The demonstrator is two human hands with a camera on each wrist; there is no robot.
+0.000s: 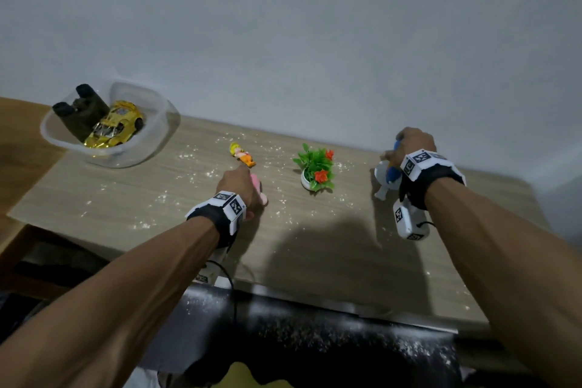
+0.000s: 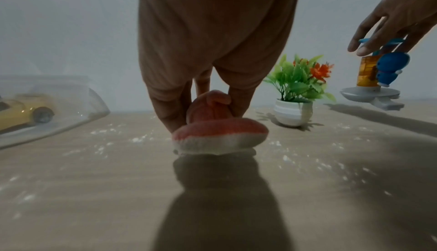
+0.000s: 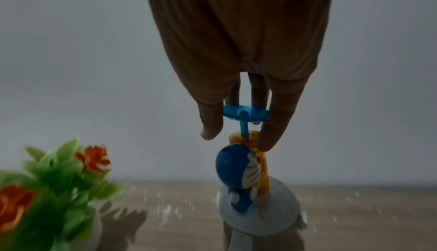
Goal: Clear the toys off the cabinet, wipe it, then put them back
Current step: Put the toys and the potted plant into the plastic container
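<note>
On the wooden cabinet top [image 1: 315, 246], my left hand [image 1: 248, 186] pinches a pink and white knitted toy [image 2: 220, 131] from above, its white underside at the surface. Over at the right, my right hand [image 1: 406, 148] grips the blue propeller top of a blue cat toy [image 3: 238, 173] on an orange column and white round base [image 3: 257, 214]. In the left wrist view that base [image 2: 369, 94] hangs tilted a little above its shadow. A small yellow-haired figure [image 1: 242, 156] lies just beyond my left hand.
A small potted plant [image 1: 316, 168] with green leaves and orange flowers stands between my hands. A clear plastic container [image 1: 157, 135] at the back left holds a yellow car [image 1: 116, 126] and a dark toy [image 1: 82, 113]. White crumbs are scattered over the top. The wall runs close behind.
</note>
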